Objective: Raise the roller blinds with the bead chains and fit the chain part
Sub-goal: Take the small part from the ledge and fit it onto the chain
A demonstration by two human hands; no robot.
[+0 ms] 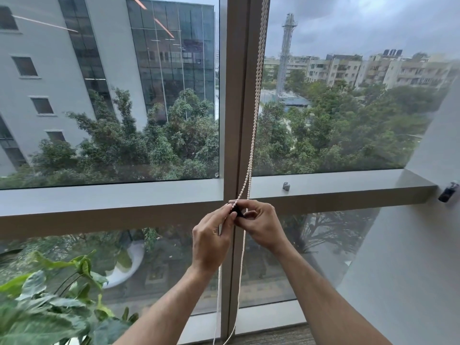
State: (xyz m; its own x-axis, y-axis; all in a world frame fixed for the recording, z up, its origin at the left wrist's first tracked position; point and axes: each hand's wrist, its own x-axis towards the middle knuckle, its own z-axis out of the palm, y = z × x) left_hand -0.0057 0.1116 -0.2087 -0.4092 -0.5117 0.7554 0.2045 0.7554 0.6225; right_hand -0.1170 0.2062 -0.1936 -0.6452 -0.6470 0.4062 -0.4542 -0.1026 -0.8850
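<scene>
A white bead chain [256,100] hangs as two strands in front of the window's vertical frame post [235,95] and runs down to the floor. My left hand [211,237] pinches one strand at the level of the horizontal frame bar. My right hand [261,225] meets it there, and a small black chain part [239,211] sits between the fingertips of both hands, mostly hidden by them. The blinds themselves are out of view above the frame.
A small grey clip [286,186] sits on the window ledge [336,188] to the right. A black fitting [448,192] is fixed to the white wall [410,257] at far right. A leafy green plant [49,300] fills the lower left corner.
</scene>
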